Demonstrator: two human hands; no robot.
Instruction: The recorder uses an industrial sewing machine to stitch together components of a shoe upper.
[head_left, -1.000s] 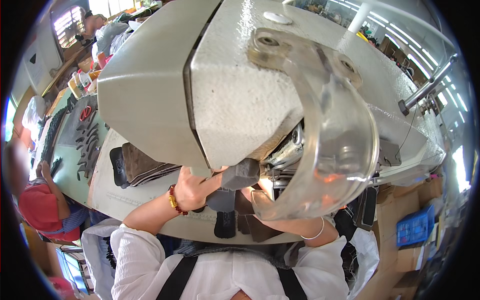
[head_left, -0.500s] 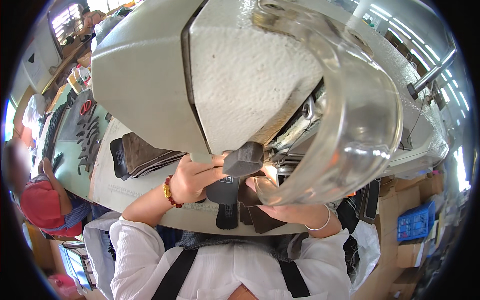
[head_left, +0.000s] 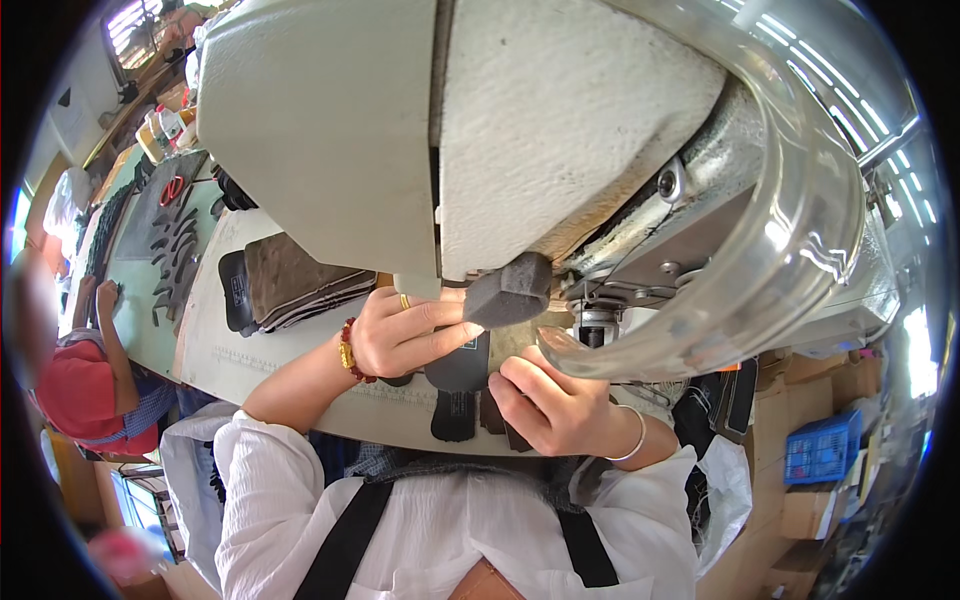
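Note:
A large white sewing machine head [head_left: 570, 130] fills the upper middle, with a curved clear guard [head_left: 800, 260] at its right. My left hand [head_left: 405, 335] lies just below it, fingers stretched rightward beside a grey foam block [head_left: 508, 290] on the machine. Some of its fingertips are hidden behind the foam; another rests over a dark grey flat piece [head_left: 460, 372]. Right of that piece, my right hand [head_left: 555, 402] is closed with curled fingers near the presser foot [head_left: 598, 325], above dark brown flat pieces [head_left: 492, 412]. What it pinches is hidden.
A stack of brown fabric pieces [head_left: 300, 285] lies left on the white table [head_left: 290, 350]. A person in a red top [head_left: 85, 395] works at a green table [head_left: 140, 330] holding dark strips and red-handled scissors [head_left: 172, 190]. A blue crate [head_left: 823, 447] stands right.
My right hand has drawn back from the machine's working area, and its fingers are now curled. My left hand stays near the foam block. The view has shifted slightly.

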